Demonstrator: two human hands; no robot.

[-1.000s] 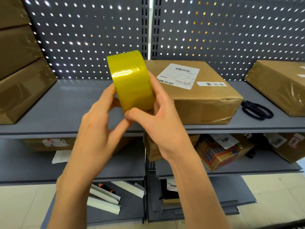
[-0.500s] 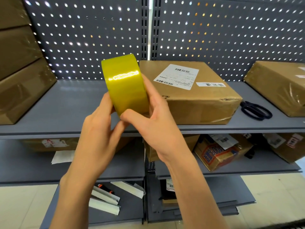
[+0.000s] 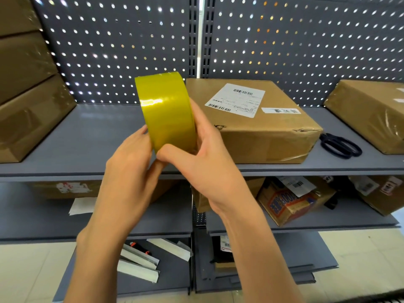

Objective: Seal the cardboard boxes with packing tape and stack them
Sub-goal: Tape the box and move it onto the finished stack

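Note:
A wide yellow tape roll [image 3: 167, 110] is held upright in front of the top shelf. My right hand [image 3: 209, 158] grips it from the right, thumb pressed on its lower face. My left hand [image 3: 131, 165] touches its lower left edge with thumb and fingertips. Behind the roll, a brown cardboard box [image 3: 262, 132] with a white shipping label lies flat on the grey shelf [image 3: 91, 136]. Another box wrapped in film [image 3: 371, 110] sits at the far right. A stack of boxes [image 3: 26, 95] stands at the left.
Black scissors [image 3: 341, 145] lie on the shelf between the two right boxes. A perforated dark back panel [image 3: 131, 40] rises behind. Lower shelves hold several parcels [image 3: 293, 202], a paper sheet [image 3: 82, 205] and folded grey pieces [image 3: 140, 265].
Both hands have shifted the tape roll slightly left and down while turning it. The boxes and scissors have not moved.

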